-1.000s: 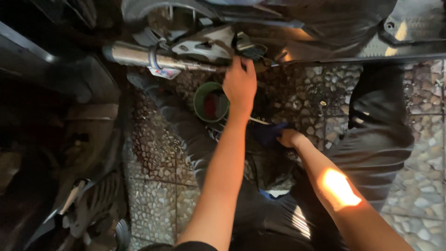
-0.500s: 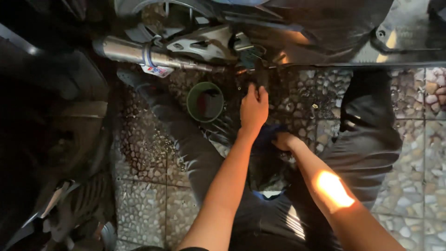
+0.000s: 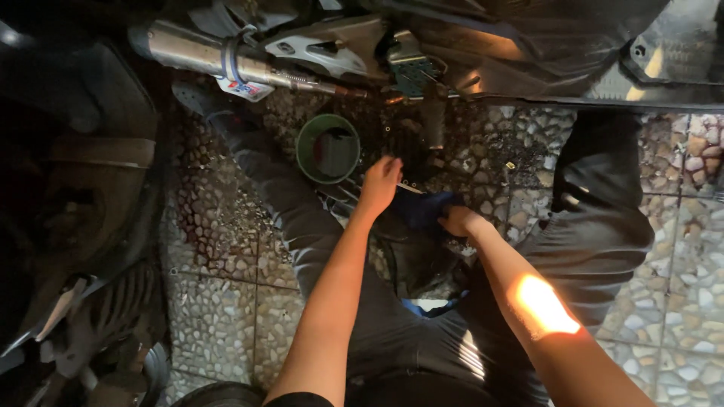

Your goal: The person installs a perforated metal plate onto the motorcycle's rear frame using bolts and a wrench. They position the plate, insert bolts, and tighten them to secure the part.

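Two hands [image 3: 418,203] on dark cloth [image 3: 424,207]

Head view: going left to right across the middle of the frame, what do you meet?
Dark scooter body panel → green cup on the pebble floor → left hand → dark blue cloth → right hand → the person's right trouser leg.

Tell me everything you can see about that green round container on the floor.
The green container is a small round tub, plastic by the look of it, standing upright and open-topped on the pebbled tile floor. Its inside is dark, with something reddish showing in it; what it holds cannot be told. It sits below the silver exhaust pipe, beside the person's trouser leg. The left hand is near but apart from it.
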